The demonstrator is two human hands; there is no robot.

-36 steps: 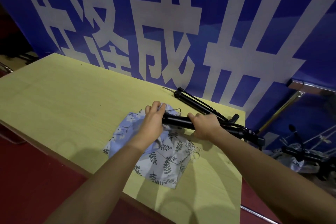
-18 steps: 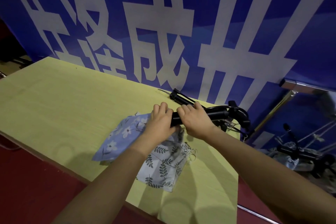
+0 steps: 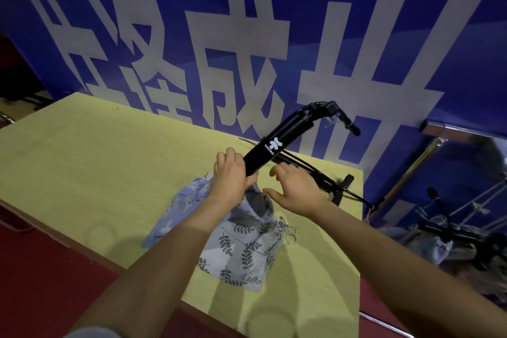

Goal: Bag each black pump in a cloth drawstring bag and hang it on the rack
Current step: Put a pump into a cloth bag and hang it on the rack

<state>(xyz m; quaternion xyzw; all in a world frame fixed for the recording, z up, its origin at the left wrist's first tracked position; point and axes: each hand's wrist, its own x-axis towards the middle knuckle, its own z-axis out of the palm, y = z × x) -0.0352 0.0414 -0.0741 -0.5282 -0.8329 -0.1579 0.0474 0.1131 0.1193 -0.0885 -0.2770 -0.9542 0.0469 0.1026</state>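
My left hand (image 3: 229,175) grips the lower end of a black pump (image 3: 282,143), which tilts up to the right with its handle and hose in the air. Under that hand lies a blue flowered cloth bag (image 3: 178,211), partly lifted at its mouth. A white bag with a leaf print (image 3: 241,252) lies beside it toward the table's front edge. My right hand (image 3: 297,189) hovers just right of the pump's lower end, fingers spread and holding nothing. A second black pump (image 3: 323,178) lies flat on the table behind my hands.
The yellow table (image 3: 96,162) stands against a blue banner (image 3: 247,35) with large white characters. At the right, past the table edge, a metal rack (image 3: 450,200) holds dark shapes and cloth. Red floor shows at the lower left.
The pump has swung from lying level to tilting steeply upward. My right hand has let go of it and opened; my left hand keeps hold of the lower end.
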